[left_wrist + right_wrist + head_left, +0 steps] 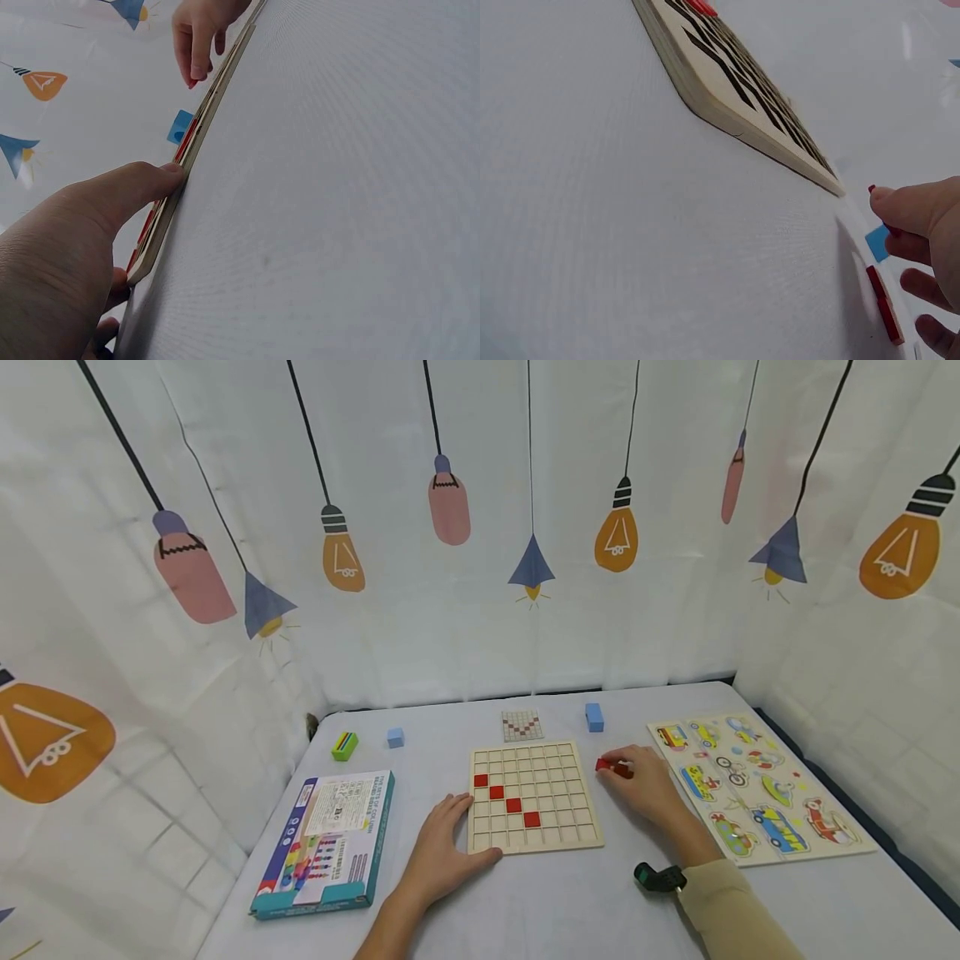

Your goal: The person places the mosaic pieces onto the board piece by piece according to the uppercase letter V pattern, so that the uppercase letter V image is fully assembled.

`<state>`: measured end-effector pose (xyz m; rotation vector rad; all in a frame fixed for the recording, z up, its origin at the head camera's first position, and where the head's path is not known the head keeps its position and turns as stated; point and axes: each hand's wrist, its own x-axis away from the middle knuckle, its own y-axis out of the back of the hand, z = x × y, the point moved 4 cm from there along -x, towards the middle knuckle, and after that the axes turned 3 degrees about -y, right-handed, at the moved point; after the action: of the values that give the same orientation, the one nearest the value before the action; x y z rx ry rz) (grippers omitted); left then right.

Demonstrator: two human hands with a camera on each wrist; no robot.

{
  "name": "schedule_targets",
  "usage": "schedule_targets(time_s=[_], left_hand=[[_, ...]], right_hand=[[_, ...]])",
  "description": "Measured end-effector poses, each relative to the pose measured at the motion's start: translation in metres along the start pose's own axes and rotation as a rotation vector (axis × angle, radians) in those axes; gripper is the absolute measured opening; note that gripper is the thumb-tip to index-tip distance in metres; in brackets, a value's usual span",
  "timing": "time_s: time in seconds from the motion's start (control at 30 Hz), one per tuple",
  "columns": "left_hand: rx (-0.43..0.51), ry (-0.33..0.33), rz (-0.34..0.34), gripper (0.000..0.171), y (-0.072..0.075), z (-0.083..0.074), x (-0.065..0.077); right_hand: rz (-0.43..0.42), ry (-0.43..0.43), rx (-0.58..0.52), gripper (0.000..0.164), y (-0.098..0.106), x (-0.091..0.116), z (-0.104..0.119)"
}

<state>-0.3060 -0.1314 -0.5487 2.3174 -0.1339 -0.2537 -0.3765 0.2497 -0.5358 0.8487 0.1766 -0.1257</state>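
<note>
A wooden grid board (551, 841) lies mid-table with several red square tiles (513, 805) in a diagonal line of cells. My left hand (442, 847) rests at its near left corner, thumb along the front edge and fingers against the left side. Right of the board, my right hand (637, 781) pinches a small red tile (892, 229) between thumb and fingers, just over the table. Below those fingers, more red tiles (885, 306) lie on the table, partly hidden by the hand in the head view. A small pattern card (522, 725) sits behind the board.
On the left lie a boxed set (330, 843), a green striped block (344, 746) and a blue cube (395, 738). A blue block (594, 717) stands at the back. At the right is a picture puzzle board (757, 785). White curtains (480, 635) enclose the table.
</note>
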Motion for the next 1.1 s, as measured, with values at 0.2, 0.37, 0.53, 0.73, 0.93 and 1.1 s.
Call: schedule_targets(time_s=[0.2, 0.37, 0.53, 0.73, 0.93, 1.1], left_hand=[[-0.007, -0.002, -0.001, 0.109, 0.000, 0.001, 0.000], [-0.007, -0.004, -0.002, 0.109, 0.000, 0.002, 0.000], [-0.007, -0.011, -0.003, 0.108, 0.000, 0.002, 0.000], [-0.002, -0.020, -0.003, 0.107, 0.001, 0.000, 0.001], [-0.001, -0.016, -0.003, 0.107, 0.001, -0.001, 0.001], [-0.007, -0.015, -0.002, 0.107, 0.000, 0.000, 0.000]], right_hand=[[0.035, 0.021, -0.035, 0.035, 0.002, 0.002, 0.005], [0.063, 0.025, -0.055, 0.031, 0.002, 0.004, 0.011], [0.093, 0.033, -0.067, 0.026, -0.001, 0.006, 0.015], [0.119, 0.040, -0.082, 0.025, -0.004, 0.008, 0.020], [0.136, 0.066, -0.085, 0.025, -0.009, 0.012, 0.027], [0.138, 0.106, -0.073, 0.024, -0.014, 0.014, 0.036]])
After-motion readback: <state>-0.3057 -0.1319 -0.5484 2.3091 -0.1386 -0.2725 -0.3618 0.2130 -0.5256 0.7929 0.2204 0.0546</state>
